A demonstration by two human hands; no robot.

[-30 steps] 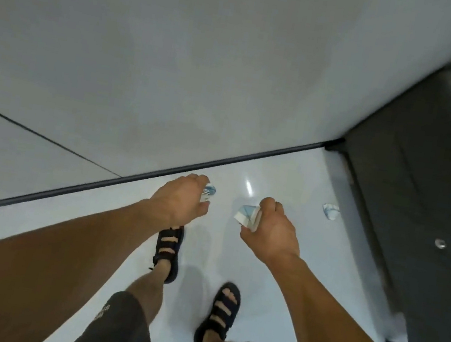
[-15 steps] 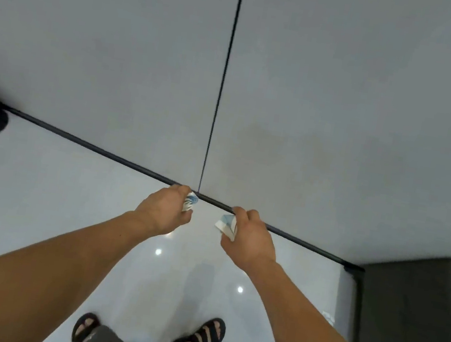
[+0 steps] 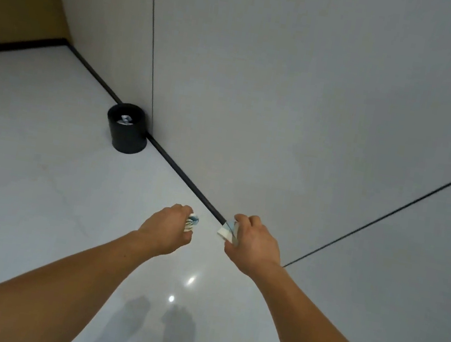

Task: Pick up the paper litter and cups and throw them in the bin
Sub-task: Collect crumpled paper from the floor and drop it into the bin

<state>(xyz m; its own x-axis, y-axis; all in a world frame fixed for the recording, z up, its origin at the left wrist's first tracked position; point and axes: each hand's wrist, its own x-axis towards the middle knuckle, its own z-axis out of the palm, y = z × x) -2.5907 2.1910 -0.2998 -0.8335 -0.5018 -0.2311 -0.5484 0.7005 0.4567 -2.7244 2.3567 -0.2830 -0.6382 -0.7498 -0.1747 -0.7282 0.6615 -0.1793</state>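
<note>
Crumpled paper [image 3: 192,222] sits clenched in my left hand [image 3: 164,230], a folded paper scrap [image 3: 227,230] in my right hand [image 3: 255,245], the black bin [image 3: 128,138] well ahead.

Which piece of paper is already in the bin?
The pale scrap inside the black bin; the other two are held in the left hand and right hand.

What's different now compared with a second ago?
The person has turned left: the black bin beside the wall has come into view, and the dark furniture has gone from view. Unchanged: the left hand grips a paper scrap, the right hand a folded paper.
</note>
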